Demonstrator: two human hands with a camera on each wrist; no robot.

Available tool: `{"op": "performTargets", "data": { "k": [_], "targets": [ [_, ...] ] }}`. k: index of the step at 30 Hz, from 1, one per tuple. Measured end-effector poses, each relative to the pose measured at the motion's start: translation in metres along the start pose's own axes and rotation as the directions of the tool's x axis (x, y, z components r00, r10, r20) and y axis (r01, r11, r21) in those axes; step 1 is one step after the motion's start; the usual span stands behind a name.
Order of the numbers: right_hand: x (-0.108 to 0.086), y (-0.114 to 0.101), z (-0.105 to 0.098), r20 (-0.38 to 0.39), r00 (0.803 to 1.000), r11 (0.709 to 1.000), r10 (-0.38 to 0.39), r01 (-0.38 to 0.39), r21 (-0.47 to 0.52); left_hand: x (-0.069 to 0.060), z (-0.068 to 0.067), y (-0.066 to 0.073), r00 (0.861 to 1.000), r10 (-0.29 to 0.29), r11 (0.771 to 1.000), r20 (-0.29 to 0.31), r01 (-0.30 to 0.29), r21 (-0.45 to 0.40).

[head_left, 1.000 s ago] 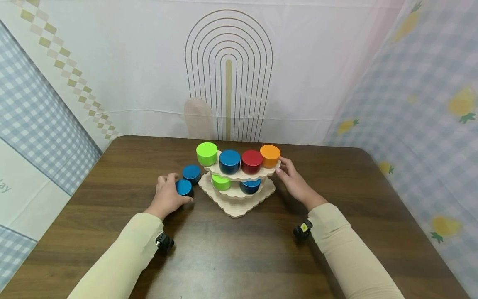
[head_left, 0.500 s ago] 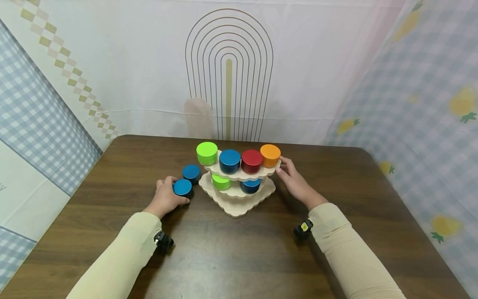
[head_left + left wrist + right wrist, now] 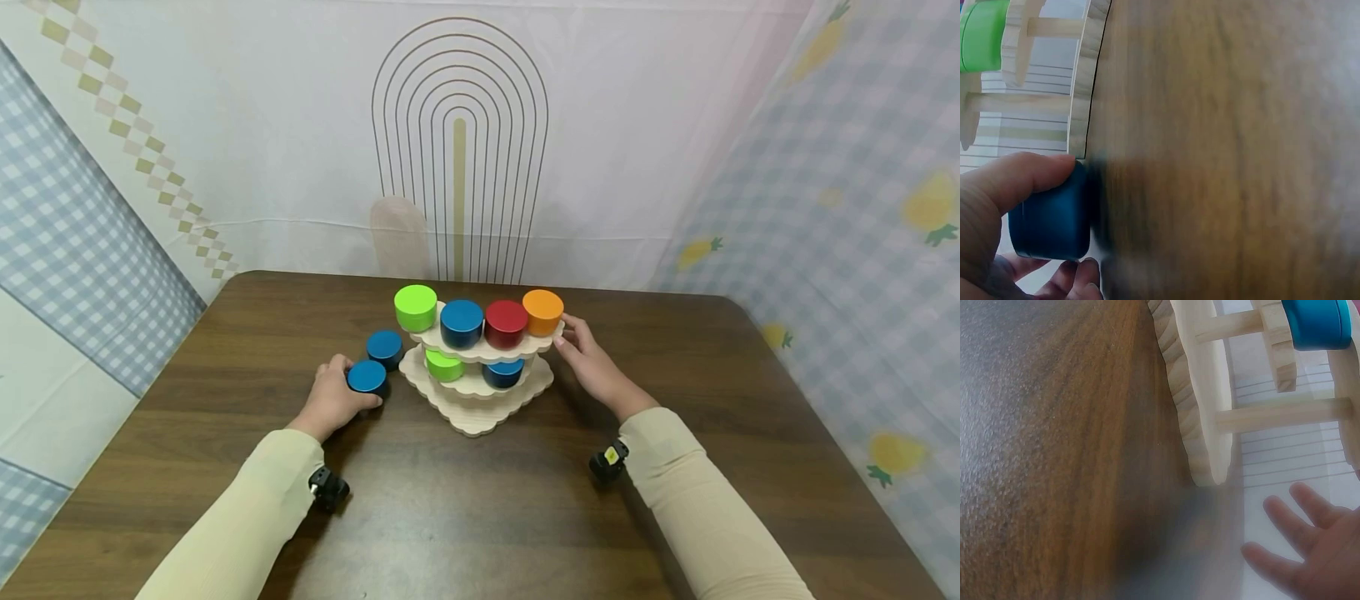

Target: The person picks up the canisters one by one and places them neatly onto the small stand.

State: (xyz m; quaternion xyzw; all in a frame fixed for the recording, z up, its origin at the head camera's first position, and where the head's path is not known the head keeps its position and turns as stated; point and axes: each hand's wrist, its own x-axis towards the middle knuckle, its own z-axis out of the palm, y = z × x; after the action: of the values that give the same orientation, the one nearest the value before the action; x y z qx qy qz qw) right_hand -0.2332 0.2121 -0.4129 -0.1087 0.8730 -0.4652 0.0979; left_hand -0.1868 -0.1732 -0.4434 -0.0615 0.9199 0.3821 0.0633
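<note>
My left hand [image 3: 332, 400] grips a blue round tin [image 3: 367, 377] standing on the table, left of a three-tier wooden stand [image 3: 474, 413]. In the left wrist view the thumb [image 3: 1029, 178] lies along the upper side of the tin and fingertips show below. A second blue tin [image 3: 385, 347] stands just behind it. At the stand's right corner, my right hand [image 3: 596, 367] holds the top tier between thumb and index finger, beside an orange tin [image 3: 543, 312]. The other right-hand fingers [image 3: 1294, 525] are spread off the stand in the right wrist view.
A light green tin [image 3: 416, 307], a blue tin [image 3: 461, 323] and a red tin [image 3: 506, 323] also sit on the top tier. Below, the middle tier bears a green tin [image 3: 444, 365] and a blue tin [image 3: 502, 373]. The dark wooden table [image 3: 465, 517] meets a patterned cloth behind.
My left hand has shifted slightly left with the front blue tin during the first half second, then stays nearly still. My right hand and the stand keep their place.
</note>
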Motion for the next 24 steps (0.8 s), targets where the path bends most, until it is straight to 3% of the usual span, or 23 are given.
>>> {"op": "performTargets", "data": {
  "k": [11, 18, 24],
  "targets": [
    [0.0, 0.001, 0.0, 0.004, 1.0, 1.0, -0.007, 0.007, 0.005, -0.007, 0.011, 0.014, 0.995, 0.075, 0.997, -0.062, -0.074, 0.009],
    [0.001, 0.001, 0.0, 0.01, 1.0, 1.0, 0.002, -0.002, -0.009, -0.01, 0.019, 0.024, 0.994, 0.083, 0.996, -0.076, -0.085, -0.011],
    [0.0, 0.001, 0.0, 0.005, 1.0, 1.0, 0.008, -0.008, -0.009, -0.01, 0.025, 0.032, 0.994, 0.058, 0.997, -0.088, -0.062, -0.043]
  ]
}}
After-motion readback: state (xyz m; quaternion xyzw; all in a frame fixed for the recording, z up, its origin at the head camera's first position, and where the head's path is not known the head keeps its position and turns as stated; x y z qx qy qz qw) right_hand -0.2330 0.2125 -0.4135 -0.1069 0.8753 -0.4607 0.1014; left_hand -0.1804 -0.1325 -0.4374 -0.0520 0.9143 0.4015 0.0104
